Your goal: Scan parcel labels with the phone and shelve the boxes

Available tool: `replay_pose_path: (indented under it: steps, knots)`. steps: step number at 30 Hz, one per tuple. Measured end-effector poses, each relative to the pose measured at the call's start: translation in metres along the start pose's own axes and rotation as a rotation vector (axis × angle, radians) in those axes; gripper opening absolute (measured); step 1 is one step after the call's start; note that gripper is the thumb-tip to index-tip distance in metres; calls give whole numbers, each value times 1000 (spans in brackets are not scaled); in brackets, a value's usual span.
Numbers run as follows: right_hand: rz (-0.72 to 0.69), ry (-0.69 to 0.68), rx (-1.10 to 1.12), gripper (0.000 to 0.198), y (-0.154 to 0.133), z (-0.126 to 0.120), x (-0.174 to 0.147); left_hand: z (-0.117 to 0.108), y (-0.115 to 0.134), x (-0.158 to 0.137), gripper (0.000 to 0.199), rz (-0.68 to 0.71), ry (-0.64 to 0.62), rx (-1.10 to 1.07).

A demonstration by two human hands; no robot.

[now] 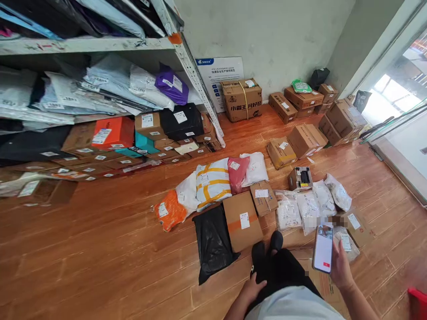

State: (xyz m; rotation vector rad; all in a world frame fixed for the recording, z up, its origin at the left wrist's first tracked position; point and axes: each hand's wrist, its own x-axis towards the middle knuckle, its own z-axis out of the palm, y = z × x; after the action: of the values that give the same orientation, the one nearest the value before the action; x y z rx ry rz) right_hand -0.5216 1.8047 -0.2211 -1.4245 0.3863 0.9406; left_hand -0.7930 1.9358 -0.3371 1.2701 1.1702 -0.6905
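Observation:
My right hand (342,266) grips a smartphone (323,249) upright, with its lit screen facing me. Below and behind the phone lie a clear-wrapped parcel (347,245) and a flat cardboard box (359,227). My left hand (254,288) hangs at my thigh with nothing in it, thumb and forefinger apart. In front of my shoes stands a brown carton (243,221) with an orange strip and a white label. A black plastic parcel (215,244) lies to its left, and a smaller box (264,198) sits at its upper right.
Left of me, a metal shelf (83,45) holds bagged parcels and boxes. Orange (173,212), white-yellow (213,182) and red (237,173) bags lie in a row on the floor. Several cartons (243,100) line the wall. A glass door (400,138) stands at the right.

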Motion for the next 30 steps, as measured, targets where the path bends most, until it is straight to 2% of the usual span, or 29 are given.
replay_pose_path:
  steps: [4,9,12,15,18,21,24,27,30]
  knots:
    - [89,-23,-35,67,5,-1,17,2,49,-3,77,-42,57,144]
    - [116,-74,-87,63,-5,20,37,-2,96,-22,94,-13,69,275]
    - [134,-106,-115,58,-21,38,50,-13,112,-33,93,-25,25,340]
    - [137,-38,-155,56,-45,53,65,-23,125,-33,81,-35,-6,320]
    - [130,49,-171,55,-75,65,84,-30,138,-16,88,-80,-42,309]
    - [127,94,-222,52,-106,81,102,-40,149,12,99,-181,-63,340]
    - [175,4,-292,53,-129,105,116,-53,150,38,102,-218,-53,320]
    - [230,-128,-290,59,-137,144,130,-64,143,55,105,-216,-8,230]
    - [250,-268,-252,57,-129,197,150,-67,130,64,102,-232,43,141]
